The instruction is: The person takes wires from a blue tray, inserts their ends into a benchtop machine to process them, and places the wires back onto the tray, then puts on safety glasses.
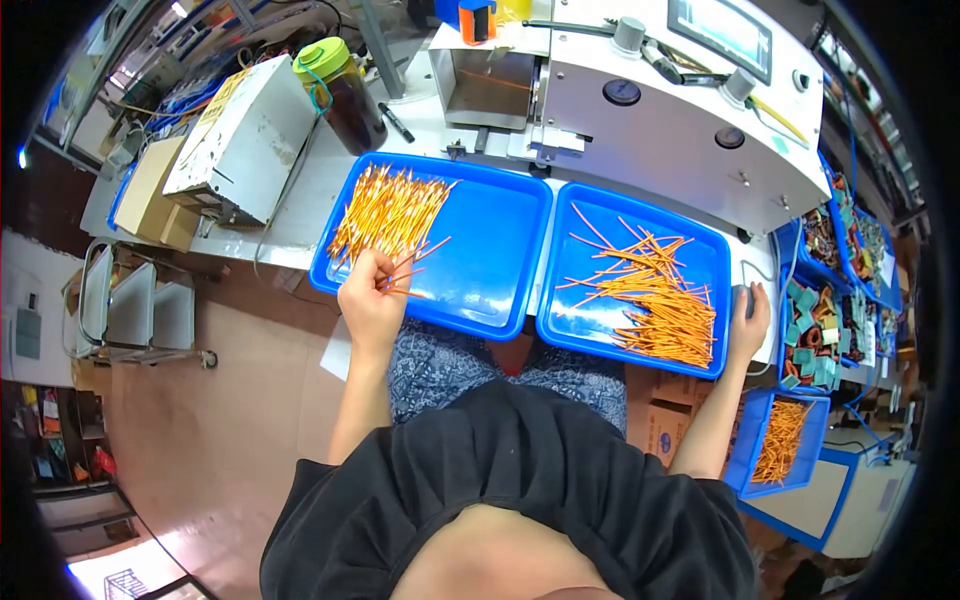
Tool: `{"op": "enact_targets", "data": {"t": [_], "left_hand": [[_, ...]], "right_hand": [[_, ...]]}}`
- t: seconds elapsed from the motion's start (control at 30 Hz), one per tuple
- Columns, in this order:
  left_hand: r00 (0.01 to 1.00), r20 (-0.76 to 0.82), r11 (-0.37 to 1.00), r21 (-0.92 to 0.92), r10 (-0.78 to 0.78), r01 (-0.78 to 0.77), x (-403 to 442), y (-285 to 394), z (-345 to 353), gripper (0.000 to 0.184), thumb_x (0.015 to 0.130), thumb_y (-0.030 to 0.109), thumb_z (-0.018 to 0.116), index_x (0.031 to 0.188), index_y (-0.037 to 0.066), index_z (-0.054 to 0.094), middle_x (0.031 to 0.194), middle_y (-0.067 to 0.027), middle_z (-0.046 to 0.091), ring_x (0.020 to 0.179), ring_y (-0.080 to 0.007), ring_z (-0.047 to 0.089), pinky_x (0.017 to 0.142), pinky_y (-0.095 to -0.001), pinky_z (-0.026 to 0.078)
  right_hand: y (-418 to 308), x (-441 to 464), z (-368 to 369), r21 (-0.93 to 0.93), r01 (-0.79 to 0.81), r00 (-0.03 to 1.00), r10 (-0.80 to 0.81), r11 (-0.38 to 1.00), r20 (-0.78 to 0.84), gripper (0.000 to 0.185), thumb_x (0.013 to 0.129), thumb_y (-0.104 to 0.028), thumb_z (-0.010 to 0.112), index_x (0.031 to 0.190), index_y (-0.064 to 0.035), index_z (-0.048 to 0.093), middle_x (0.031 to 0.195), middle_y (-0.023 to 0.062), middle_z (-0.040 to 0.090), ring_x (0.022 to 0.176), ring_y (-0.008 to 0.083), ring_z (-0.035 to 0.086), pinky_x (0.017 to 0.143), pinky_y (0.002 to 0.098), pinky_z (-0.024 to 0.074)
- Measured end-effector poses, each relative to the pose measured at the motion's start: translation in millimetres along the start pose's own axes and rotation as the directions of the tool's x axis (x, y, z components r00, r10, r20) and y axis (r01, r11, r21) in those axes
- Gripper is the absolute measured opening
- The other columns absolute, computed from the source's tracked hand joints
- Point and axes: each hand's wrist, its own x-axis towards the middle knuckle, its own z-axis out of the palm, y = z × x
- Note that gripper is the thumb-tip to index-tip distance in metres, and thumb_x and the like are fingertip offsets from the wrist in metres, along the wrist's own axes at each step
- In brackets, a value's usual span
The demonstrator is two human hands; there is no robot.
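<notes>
My left hand (373,300) is closed on a few thin orange wires at the front left of the left blue tray (490,240). Behind it, a dense bundle of orange wires (390,215) with pale shiny parts fills that tray's left side. The right blue tray (580,325) stands beside it, holding a loose pile of orange wires (665,310), some crossing at odd angles. At this tray's right edge, my right hand (752,320) is closed around a small dark rounded object (740,300), partly hidden by the fingers.
A large white machine (680,130) with a screen stands behind the trays. A green-lidded bottle (345,100), a black pen (396,122) and a white box (245,135) are at the back left. Right, a lower blue bin (737,465) holds more orange wires, near bins of green parts (812,335).
</notes>
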Motion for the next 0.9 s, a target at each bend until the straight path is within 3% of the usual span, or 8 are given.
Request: {"op": "enact_targets", "data": {"t": [0.17, 0.4, 0.53, 0.63, 0.77, 0.9], "left_hand": [[1.0, 0.012, 0.999, 0.052, -0.017, 0.017, 5, -6, -1, 0.029, 0.081, 0.013, 0.074, 0.069, 0.003, 0.05, 0.053, -0.0042, 0.044, 0.047, -0.0098, 0.039, 0.044, -0.027, 0.033], [0.997, 0.066, 0.989, 0.139, 0.045, -0.053, 36, 6, 6, 0.026, 0.081, 0.015, 0.073, 0.071, 0.003, 0.052, 0.054, -0.0082, 0.048, 0.046, -0.0171, 0.045, 0.045, -0.0306, 0.037], [0.991, 0.106, 0.994, 0.075, 0.075, -0.083, 66, 17, 10, 0.022, 0.081, 0.014, 0.073, 0.076, 0.003, 0.054, 0.056, -0.009, 0.051, 0.048, -0.0188, 0.047, 0.047, -0.0316, 0.039], [0.971, 0.086, 0.975, 0.009, 0.222, -0.224, 86, 32, 16, 0.021, 0.082, 0.008, 0.07, 0.075, 0.001, 0.051, 0.056, -0.0018, 0.043, 0.053, -0.0076, 0.038, 0.048, -0.0241, 0.033], [0.93, 0.269, 0.968, -0.048, 0.251, -0.248, 118, 40, 31, 0.021, 0.081, 0.009, 0.071, 0.077, 0.001, 0.052, 0.057, -0.0015, 0.044, 0.056, -0.0076, 0.04, 0.051, -0.0238, 0.035], [0.837, 0.48, 0.964, -0.17, 0.262, -0.205, 153, 8, 78, 0.026, 0.084, 0.019, 0.072, 0.077, 0.002, 0.053, 0.061, -0.0012, 0.048, 0.06, -0.0081, 0.043, 0.053, -0.0253, 0.036]], "right_hand": [[1, 0, 0, 0.0, -0.007, 1.0, 0.007, 1.0, 0.009, 0.033, 0.091, -0.025, 0.059, 0.115, -0.0023, 0.063, 0.123, 0.0161, 0.059, 0.116, 0.0302, 0.054, 0.1, 0.037, 0.0398], [-1, 1, -1, 0.027, -0.012, 1.0, 0.012, 1.0, 0.012, 0.031, 0.092, -0.024, 0.059, 0.114, -0.0028, 0.063, 0.123, 0.0158, 0.059, 0.117, 0.0311, 0.053, 0.1, 0.038, 0.0403], [-2, 1, -1, 0.018, -0.012, 1.0, 0.012, 1.0, 0.018, 0.031, 0.092, -0.025, 0.058, 0.114, -0.0033, 0.063, 0.123, 0.0156, 0.059, 0.118, 0.0309, 0.053, 0.1, 0.038, 0.0402], [-1, 1, 0, 0.03, -0.02, 1.0, 0.019, 0.999, 0.022, 0.031, 0.092, -0.025, 0.058, 0.114, -0.0034, 0.063, 0.124, 0.0157, 0.059, 0.118, 0.031, 0.053, 0.1, 0.0383, 0.0399], [2, 1, 1, 0.023, -0.016, 0.999, 0.015, 1.0, 0.028, 0.032, 0.092, -0.025, 0.058, 0.114, -0.0031, 0.063, 0.124, 0.016, 0.059, 0.118, 0.0311, 0.053, 0.1, 0.0384, 0.0398], [2, 2, 1, 0.027, -0.03, 0.999, 0.03, 0.999, 0.035, 0.031, 0.092, -0.024, 0.058, 0.114, -0.0029, 0.063, 0.124, 0.0166, 0.059, 0.118, 0.0314, 0.053, 0.1, 0.0384, 0.0398]]}}
